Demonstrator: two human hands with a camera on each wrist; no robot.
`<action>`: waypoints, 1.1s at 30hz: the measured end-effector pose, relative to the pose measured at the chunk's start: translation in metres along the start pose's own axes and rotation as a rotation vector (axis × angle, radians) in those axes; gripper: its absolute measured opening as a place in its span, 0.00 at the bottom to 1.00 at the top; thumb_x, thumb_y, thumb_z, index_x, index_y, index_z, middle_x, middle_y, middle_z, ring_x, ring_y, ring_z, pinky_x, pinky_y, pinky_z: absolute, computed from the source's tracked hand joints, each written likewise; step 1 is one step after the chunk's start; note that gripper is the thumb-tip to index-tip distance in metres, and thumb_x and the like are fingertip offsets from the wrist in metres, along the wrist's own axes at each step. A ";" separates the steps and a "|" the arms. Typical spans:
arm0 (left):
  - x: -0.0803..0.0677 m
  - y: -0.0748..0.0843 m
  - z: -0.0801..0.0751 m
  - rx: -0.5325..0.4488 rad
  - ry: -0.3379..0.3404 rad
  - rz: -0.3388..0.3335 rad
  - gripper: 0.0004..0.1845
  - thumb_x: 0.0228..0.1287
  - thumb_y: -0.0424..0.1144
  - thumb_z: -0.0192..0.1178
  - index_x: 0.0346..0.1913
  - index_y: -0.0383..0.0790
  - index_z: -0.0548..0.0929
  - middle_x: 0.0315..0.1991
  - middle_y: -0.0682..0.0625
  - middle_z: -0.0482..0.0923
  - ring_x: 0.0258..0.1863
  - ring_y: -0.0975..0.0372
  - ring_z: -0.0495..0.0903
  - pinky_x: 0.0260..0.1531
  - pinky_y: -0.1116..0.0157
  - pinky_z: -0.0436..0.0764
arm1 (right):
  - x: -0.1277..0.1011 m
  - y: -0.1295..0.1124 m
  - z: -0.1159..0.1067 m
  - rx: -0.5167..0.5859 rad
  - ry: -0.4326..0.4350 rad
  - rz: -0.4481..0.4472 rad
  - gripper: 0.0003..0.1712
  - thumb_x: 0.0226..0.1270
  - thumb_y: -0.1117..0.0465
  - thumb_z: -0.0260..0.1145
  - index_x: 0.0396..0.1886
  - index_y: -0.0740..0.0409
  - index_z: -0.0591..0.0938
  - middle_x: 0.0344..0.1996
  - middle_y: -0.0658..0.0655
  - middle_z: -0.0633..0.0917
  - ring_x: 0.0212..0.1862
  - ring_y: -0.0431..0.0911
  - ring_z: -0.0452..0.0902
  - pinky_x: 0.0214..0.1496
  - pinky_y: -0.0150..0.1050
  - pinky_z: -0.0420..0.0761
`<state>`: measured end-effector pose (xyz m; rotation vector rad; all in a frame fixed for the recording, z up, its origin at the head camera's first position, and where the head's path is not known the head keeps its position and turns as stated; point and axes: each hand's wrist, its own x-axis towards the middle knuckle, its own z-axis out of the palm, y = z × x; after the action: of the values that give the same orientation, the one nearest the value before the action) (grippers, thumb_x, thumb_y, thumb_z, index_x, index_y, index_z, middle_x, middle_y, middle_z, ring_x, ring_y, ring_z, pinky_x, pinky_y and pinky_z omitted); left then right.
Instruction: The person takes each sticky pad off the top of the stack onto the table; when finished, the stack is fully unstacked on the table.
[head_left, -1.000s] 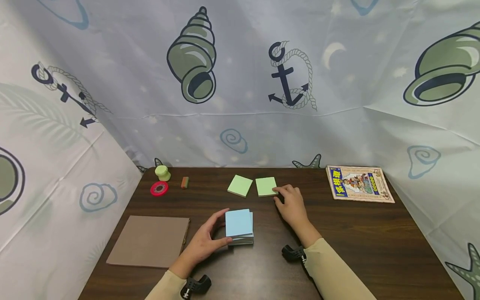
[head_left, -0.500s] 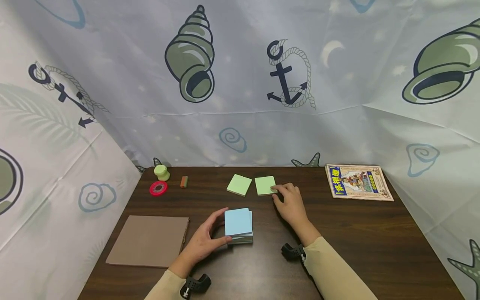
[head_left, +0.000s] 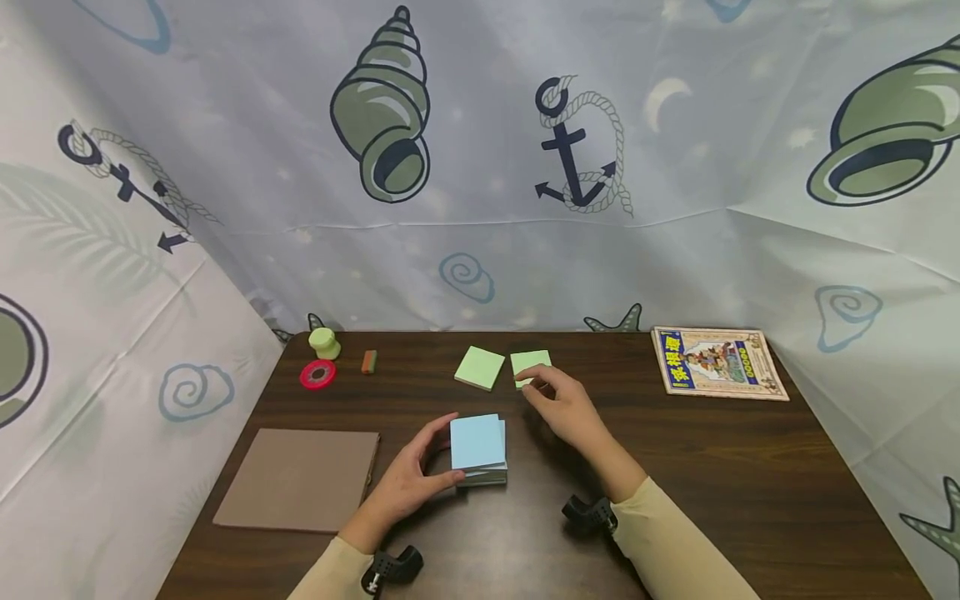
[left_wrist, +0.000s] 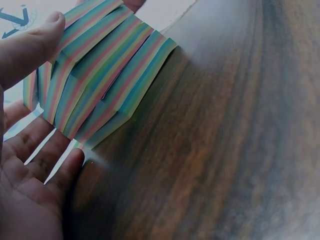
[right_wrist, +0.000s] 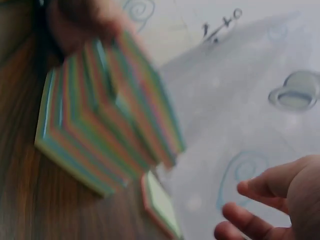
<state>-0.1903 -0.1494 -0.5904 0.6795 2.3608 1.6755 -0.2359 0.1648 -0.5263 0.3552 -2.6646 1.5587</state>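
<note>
Pad (head_left: 477, 446), blue-topped with striped sides, sits gripped by the left hand (head_left: 408, 483), thumb and fingers curled round it; right hand (head_left: 566, 408) hovers loosely open beside green notes (head_left: 529, 364).

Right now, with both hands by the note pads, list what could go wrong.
1. The stack is fanned unevenly, its layers offset in the left wrist view; the left hand has a grip on one side only, so a push may topple or spread it.
2. The right hand hovers over the near edge of the right green pad; a brush could slide it into the other green pad close beside it.
</note>
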 end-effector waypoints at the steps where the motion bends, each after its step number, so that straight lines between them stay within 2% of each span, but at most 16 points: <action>1: 0.000 0.000 0.000 -0.001 0.000 -0.002 0.49 0.67 0.41 0.79 0.85 0.44 0.63 0.76 0.44 0.75 0.74 0.47 0.75 0.73 0.68 0.73 | -0.001 -0.005 0.000 0.011 -0.029 0.000 0.13 0.82 0.57 0.68 0.60 0.43 0.89 0.44 0.51 0.87 0.43 0.46 0.80 0.47 0.43 0.80; 7: -0.001 0.003 0.000 -0.020 -0.002 -0.015 0.49 0.68 0.40 0.78 0.86 0.44 0.63 0.76 0.44 0.75 0.75 0.47 0.75 0.73 0.68 0.73 | -0.008 -0.025 0.007 0.002 -0.179 -0.043 0.15 0.80 0.54 0.70 0.62 0.40 0.86 0.42 0.48 0.86 0.41 0.43 0.81 0.47 0.39 0.81; 15: -0.002 0.000 0.000 -0.006 -0.009 -0.021 0.48 0.69 0.41 0.77 0.86 0.45 0.62 0.76 0.43 0.74 0.74 0.46 0.75 0.72 0.68 0.73 | -0.017 -0.032 0.019 -0.084 -0.335 -0.084 0.32 0.71 0.48 0.80 0.70 0.47 0.81 0.38 0.49 0.82 0.34 0.39 0.75 0.38 0.35 0.77; 21: -0.001 -0.001 0.000 0.006 -0.007 -0.022 0.51 0.67 0.41 0.79 0.87 0.45 0.62 0.76 0.46 0.75 0.75 0.48 0.75 0.73 0.67 0.73 | -0.019 -0.030 0.026 -0.144 -0.355 -0.077 0.39 0.65 0.46 0.84 0.72 0.54 0.81 0.37 0.50 0.79 0.35 0.40 0.72 0.38 0.35 0.74; 29: -0.001 -0.001 0.000 0.033 -0.024 0.004 0.53 0.62 0.41 0.82 0.86 0.42 0.63 0.76 0.49 0.74 0.76 0.59 0.73 0.74 0.74 0.69 | -0.020 -0.028 0.028 -0.150 -0.358 -0.069 0.37 0.63 0.46 0.85 0.68 0.53 0.83 0.37 0.51 0.78 0.36 0.40 0.71 0.38 0.34 0.73; 33: 0.002 0.003 -0.002 0.055 -0.017 -0.006 0.53 0.62 0.42 0.82 0.86 0.43 0.63 0.78 0.51 0.73 0.77 0.59 0.71 0.75 0.74 0.66 | -0.018 -0.031 0.026 -0.156 -0.348 -0.079 0.35 0.63 0.46 0.85 0.66 0.50 0.83 0.37 0.51 0.78 0.36 0.40 0.72 0.38 0.34 0.73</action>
<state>-0.1921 -0.1490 -0.5871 0.6927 2.4025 1.6013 -0.2100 0.1311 -0.5155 0.7779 -2.9568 1.3639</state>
